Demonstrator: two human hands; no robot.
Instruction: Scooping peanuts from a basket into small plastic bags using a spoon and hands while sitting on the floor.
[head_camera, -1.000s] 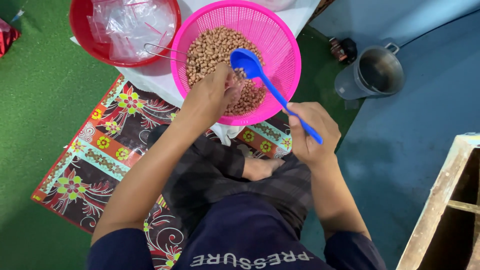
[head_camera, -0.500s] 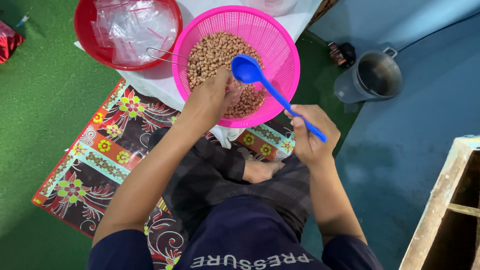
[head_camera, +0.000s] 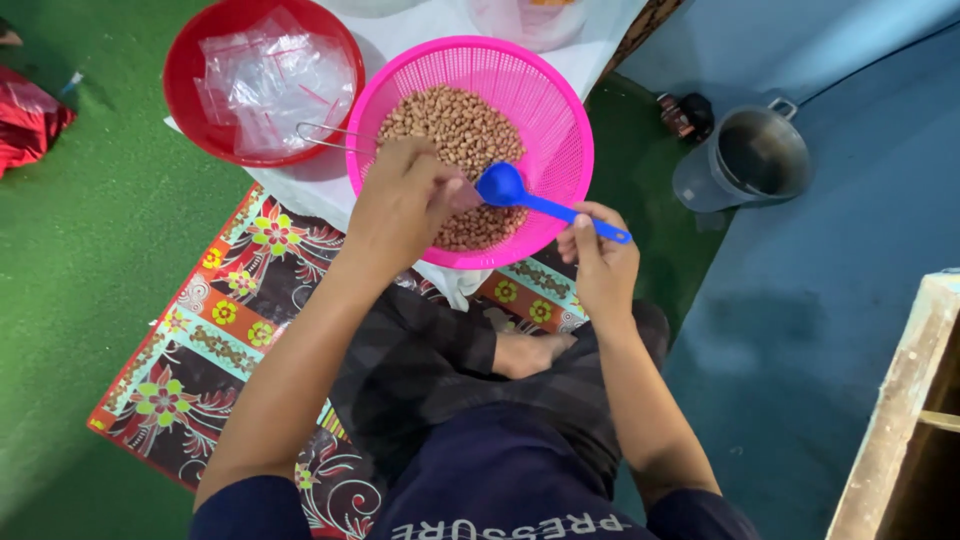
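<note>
Right hand (head_camera: 598, 262) holds blue spoon (head_camera: 520, 192) over pink colander (head_camera: 560, 110) of peanuts (head_camera: 455, 130).

Soft, even daylight fills the scene, with colours vivid and shadows faint. Mild glare sits on the clear plastic bags (head_camera: 265, 85) and the metal pot (head_camera: 755, 158). Wide-angle stretching bends the edges, and focus stays fairly sharp throughout.

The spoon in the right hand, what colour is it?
Bright blue plastic spoon, seen best in the head view.

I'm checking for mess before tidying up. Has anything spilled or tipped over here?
Nothing stands out. The peanuts all sit inside the pink basket, the clear bags lie in the red bowl, and the grey pot stands upright on the floor.
</note>
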